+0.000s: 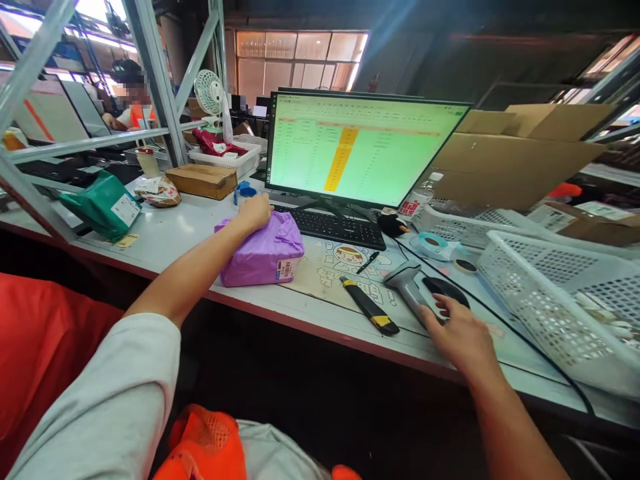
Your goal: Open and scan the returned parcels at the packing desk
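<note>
A purple plastic mailer parcel [263, 253] with a white label on its front sits near the table's front edge. My left hand [256, 212] is closed at the parcel's top far edge, its fingertips partly hidden. On the right, a grey barcode scanner [407, 287] lies on the table. My right hand [460, 330] is at the end of the scanner's handle, thumb touching it and fingers apart. Beside the fingers is a black mouse [453, 291]. A black and yellow utility knife [370, 307] lies left of the scanner, with a black pen [369, 263] behind it.
A monitor [360, 150] stands behind a black keyboard [335, 229]. White plastic baskets [545, 300] and tape rolls [434, 244] are at right; the scanner cable runs there. A green parcel [103, 207] and cardboard box [203, 180] stand at left. Another person [133, 100] sits beyond the metal frame.
</note>
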### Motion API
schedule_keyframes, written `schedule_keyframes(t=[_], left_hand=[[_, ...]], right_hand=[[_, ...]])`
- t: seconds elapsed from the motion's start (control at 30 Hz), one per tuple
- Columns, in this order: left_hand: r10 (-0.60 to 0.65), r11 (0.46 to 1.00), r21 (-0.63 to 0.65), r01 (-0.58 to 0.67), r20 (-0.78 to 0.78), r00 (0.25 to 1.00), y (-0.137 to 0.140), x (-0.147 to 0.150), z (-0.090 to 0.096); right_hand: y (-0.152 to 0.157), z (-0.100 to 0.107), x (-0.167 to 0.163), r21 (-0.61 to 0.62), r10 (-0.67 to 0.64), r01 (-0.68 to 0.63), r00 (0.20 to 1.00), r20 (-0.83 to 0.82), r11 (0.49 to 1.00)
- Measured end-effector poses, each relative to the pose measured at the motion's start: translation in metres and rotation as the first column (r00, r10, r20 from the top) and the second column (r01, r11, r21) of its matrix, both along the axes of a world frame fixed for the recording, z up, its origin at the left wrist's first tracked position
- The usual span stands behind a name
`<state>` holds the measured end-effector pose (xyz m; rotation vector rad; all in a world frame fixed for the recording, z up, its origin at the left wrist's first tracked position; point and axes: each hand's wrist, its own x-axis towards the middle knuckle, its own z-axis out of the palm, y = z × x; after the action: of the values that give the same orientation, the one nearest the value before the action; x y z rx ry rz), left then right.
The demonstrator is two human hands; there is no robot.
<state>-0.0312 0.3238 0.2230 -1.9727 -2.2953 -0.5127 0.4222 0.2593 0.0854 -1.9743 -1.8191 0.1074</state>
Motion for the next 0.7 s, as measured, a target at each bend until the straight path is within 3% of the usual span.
schedule_keyframes(t=[0.1,0.2,0.27,0.37,0.43,0.47,0.5,0.57,0.6,0.63,0.7], left_hand=[[-0.084,0.993,0.081,0.089,-0.067,0.994,-0.043,-0.001,0.012],[-0.215,0.975,0.01,0.22,-0.173,0.961,-0.092,0.001,0.0],[-0.213,0.976,-0.012,0.216,-0.234,0.949,-0.113,0.004,-0.021],[-0.191,0.971,0.097,0.22,-0.243,0.951,-0.118,0.005,-0.055],[-0.21,0.953,0.172,0.251,-0.223,0.952,-0.113,0.004,-0.07],[-0.228,0.942,0.196,0.272,-0.218,0.949,-0.109,0.003,-0.074],[-0.243,0.932,0.217,0.289,-0.218,0.945,-0.107,0.002,-0.076],[-0.258,0.917,0.252,0.311,-0.222,0.94,-0.104,0.0,-0.078],[-0.259,0.912,0.264,0.314,-0.221,0.94,-0.104,0.0,-0.078],[-0.258,0.909,0.274,0.312,-0.218,0.941,-0.104,0.0,-0.078],[-0.253,0.909,0.283,0.306,-0.21,0.944,-0.105,0.001,-0.077]], right_hand=[[0.029,-0.024,-0.003,-0.123,0.036,-0.014,0.983,0.179,0.992],[0.045,-0.027,-0.019,-0.178,0.03,0.018,0.965,0.261,0.984],[0.051,-0.017,-0.03,-0.198,-0.009,0.069,0.957,0.29,0.978],[0.043,0.007,-0.041,-0.261,0.009,0.076,0.95,0.312,0.962],[0.024,0.025,-0.044,-0.258,0.122,-0.053,0.957,0.262,0.965],[0.011,0.033,-0.046,-0.237,0.234,-0.185,0.952,0.198,0.954],[-0.003,0.04,-0.047,-0.205,0.372,-0.344,0.921,0.118,0.916],[-0.031,0.051,-0.054,-0.123,0.65,-0.647,0.76,-0.022,0.752],[-0.043,0.054,-0.06,-0.091,0.743,-0.744,0.667,-0.047,0.662],[-0.052,0.057,-0.067,-0.07,0.794,-0.794,0.606,-0.038,0.603],[-0.062,0.06,-0.081,-0.076,0.812,-0.809,0.583,0.017,0.582]])
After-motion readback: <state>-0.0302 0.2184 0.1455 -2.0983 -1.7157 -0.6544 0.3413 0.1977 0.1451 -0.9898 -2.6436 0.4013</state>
